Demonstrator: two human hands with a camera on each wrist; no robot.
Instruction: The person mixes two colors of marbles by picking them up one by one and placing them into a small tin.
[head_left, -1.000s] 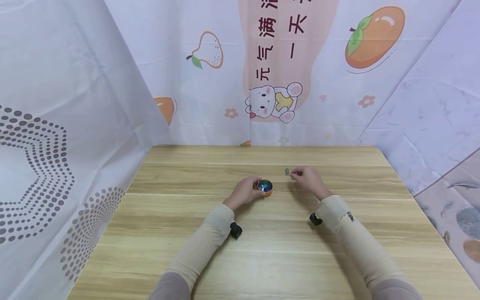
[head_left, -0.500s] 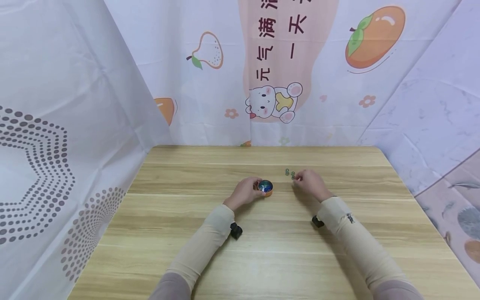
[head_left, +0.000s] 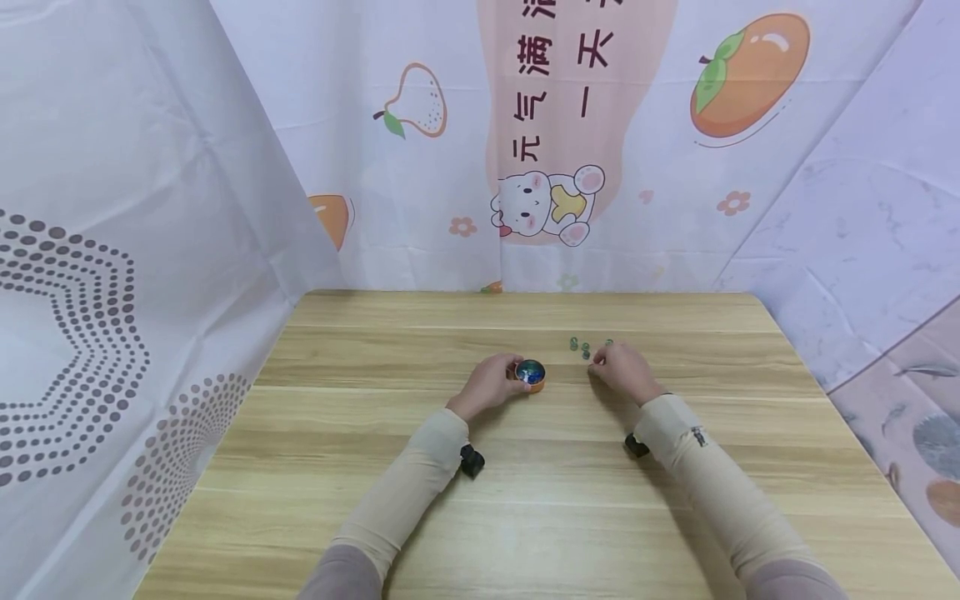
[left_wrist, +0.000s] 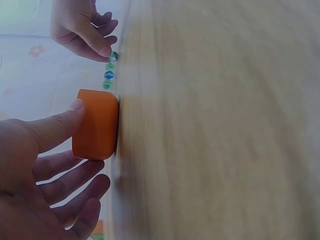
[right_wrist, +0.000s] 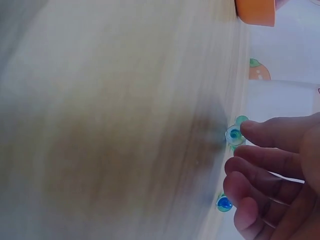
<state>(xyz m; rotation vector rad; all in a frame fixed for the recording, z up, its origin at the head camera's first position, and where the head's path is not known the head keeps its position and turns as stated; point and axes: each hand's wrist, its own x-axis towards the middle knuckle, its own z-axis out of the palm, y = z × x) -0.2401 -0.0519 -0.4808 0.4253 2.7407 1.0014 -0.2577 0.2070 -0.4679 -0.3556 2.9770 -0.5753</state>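
Observation:
My left hand (head_left: 489, 383) holds a small round orange container (left_wrist: 95, 125) upright on the table, thumb on one side and fingers on the other. Glossy blue and green shows in its top in the head view. To its right, my right hand (head_left: 626, 371) pinches a clear glass marble (right_wrist: 234, 135) with a blue-green swirl between thumb and index finger, low at the tabletop. Several similar marbles (head_left: 586, 350) lie just beyond those fingertips. Under the other curled fingers in the right wrist view sits a blue-green marble (right_wrist: 224, 202).
The wood-grain table (head_left: 510, 517) ends at the back against a printed curtain (head_left: 420, 192). More hanging cloth (head_left: 150, 208) flanks the left side, and a patterned cloth (head_left: 847, 250) the right.
My right hand has drawn slightly right and toward me. Marbles it covered now show beside the first ones, with another behind its knuckles. The left hand and container stay put.

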